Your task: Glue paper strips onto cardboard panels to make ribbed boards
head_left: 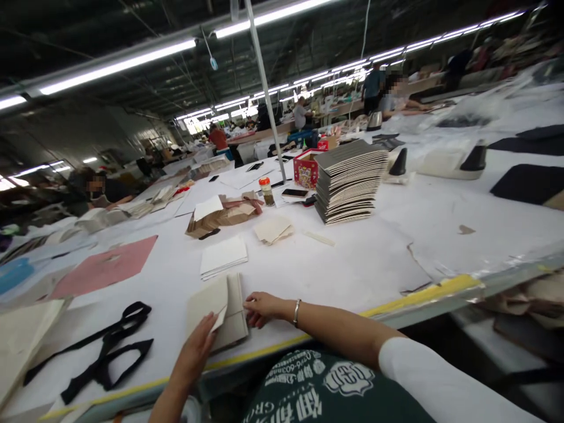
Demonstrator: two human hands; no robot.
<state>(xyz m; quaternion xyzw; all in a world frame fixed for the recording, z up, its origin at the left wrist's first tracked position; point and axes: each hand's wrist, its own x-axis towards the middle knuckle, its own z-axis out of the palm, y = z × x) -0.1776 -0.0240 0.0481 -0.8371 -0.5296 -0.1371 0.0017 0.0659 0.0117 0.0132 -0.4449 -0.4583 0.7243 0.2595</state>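
My left hand [198, 346] pinches the lower corner of a beige card sheet [207, 302] and lifts it off a small pile of grey-beige cards [235, 314] near the table's front edge. My right hand [259, 308], with a bracelet on the wrist, lies on the right side of that pile, fingers curled against the cards. A white stack of sheets [223, 257] lies just beyond the pile.
Black straps [106, 352] lie at the front left and a pink sheet [103, 270] further left. A tall stack of grey boards [350, 182], a red box [306, 169], a small jar [266, 192] and loose cards sit further back. Other people work at distant tables.
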